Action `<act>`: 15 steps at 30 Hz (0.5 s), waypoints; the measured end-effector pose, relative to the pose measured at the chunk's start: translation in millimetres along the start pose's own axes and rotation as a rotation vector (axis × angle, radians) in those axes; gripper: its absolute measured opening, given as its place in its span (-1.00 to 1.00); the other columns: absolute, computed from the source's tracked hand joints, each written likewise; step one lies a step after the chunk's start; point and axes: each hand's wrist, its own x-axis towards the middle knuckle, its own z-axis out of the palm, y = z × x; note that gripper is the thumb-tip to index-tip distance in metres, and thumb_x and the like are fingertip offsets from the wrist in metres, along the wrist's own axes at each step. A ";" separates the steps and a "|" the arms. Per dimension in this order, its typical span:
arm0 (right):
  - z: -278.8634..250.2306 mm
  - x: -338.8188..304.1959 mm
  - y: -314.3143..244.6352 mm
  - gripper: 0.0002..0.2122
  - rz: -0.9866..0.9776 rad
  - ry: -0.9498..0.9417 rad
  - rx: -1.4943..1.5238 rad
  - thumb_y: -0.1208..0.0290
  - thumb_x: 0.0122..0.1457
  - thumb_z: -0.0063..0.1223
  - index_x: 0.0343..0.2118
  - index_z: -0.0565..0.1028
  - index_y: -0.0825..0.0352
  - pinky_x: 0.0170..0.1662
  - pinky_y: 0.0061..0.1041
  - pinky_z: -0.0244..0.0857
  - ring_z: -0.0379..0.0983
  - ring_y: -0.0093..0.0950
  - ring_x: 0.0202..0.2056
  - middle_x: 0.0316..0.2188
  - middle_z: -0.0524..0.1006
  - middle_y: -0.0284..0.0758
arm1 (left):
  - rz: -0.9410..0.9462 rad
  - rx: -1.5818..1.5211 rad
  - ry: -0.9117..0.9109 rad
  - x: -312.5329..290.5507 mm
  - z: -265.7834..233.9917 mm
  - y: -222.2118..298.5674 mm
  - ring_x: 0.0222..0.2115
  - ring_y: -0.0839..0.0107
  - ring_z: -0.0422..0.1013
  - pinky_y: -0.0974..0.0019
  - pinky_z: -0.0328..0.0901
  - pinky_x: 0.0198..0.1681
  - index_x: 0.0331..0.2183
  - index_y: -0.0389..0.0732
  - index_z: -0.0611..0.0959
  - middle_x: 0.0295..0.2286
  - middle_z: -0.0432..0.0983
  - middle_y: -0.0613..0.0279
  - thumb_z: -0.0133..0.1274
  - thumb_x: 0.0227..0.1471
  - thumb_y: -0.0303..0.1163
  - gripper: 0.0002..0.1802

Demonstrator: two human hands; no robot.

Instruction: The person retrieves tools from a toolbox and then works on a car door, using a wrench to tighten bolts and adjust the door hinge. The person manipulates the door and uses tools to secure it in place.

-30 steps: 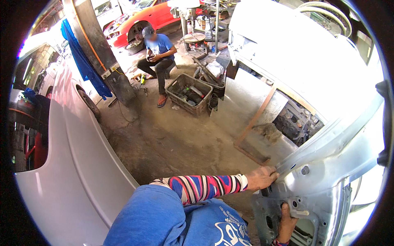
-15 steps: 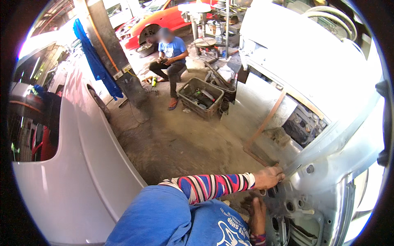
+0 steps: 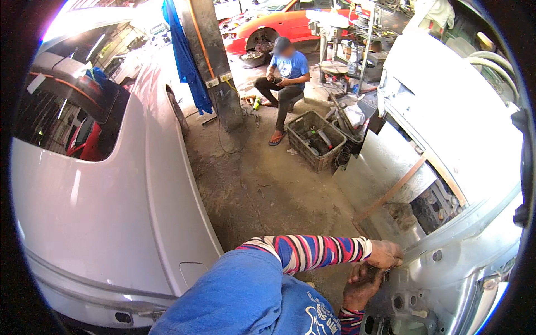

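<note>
From the lower middle, my left arm in a striped multicoloured sleeve stretches to the right. My left hand [image 3: 385, 254] is closed at the edge of a bare grey metal car panel [image 3: 446, 285] with several holes. Just below it, my right hand [image 3: 362, 287] has its fingers curled up against the same edge, close under the left hand. Anything between the fingers of either hand is too small or hidden to make out.
A silver car [image 3: 106, 206] fills the left side. Ahead, a seated person [image 3: 290, 70] handles a small object beside a crate of tools [image 3: 318, 139]. A pillar [image 3: 209, 61] with a blue cloth [image 3: 187, 61] stands behind. A brown strip [image 3: 399, 184] leans beside the white vehicle body [image 3: 446, 100].
My right hand has risen toward the left hand, and its extended fingers have curled in. The left hand stays at the panel edge. The whole view has shifted, with the surroundings moving right.
</note>
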 end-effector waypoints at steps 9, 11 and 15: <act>13.1 -5.6 -15.0 -0.76 0.165 0.032 -0.142 0.08 0.34 -0.16 -0.36 0.36 0.11 -0.70 -0.61 -0.10 0.05 -0.67 -0.71 -0.64 0.19 -0.54 | 0.119 0.085 0.121 10.9 23.8 -28.0 -0.01 -0.12 0.42 0.06 0.29 0.08 -0.05 -0.38 0.57 -0.11 0.53 -0.19 -0.17 0.29 -0.25 -0.58; 17.5 -9.2 -19.5 -0.76 0.188 0.053 -0.109 0.07 0.33 -0.15 -0.38 0.36 0.09 -0.71 -0.61 -0.11 0.04 -0.67 -0.71 -0.66 0.17 -0.56 | 0.129 0.093 0.142 9.5 26.7 -26.1 -0.01 -0.12 0.42 0.05 0.30 0.08 -0.03 -0.37 0.57 -0.09 0.53 -0.18 -0.18 0.30 -0.24 -0.57; 28.1 -26.6 -35.7 -0.77 0.267 -0.041 -0.034 0.12 0.34 -0.19 -0.38 0.35 0.12 -0.72 -0.61 -0.03 0.05 -0.66 -0.73 -0.67 0.17 -0.55 | 0.073 0.061 0.100 13.6 27.4 -23.6 -0.05 -0.12 0.46 0.04 0.31 0.07 -0.08 -0.34 0.62 -0.14 0.56 -0.18 -0.14 0.27 -0.21 -0.57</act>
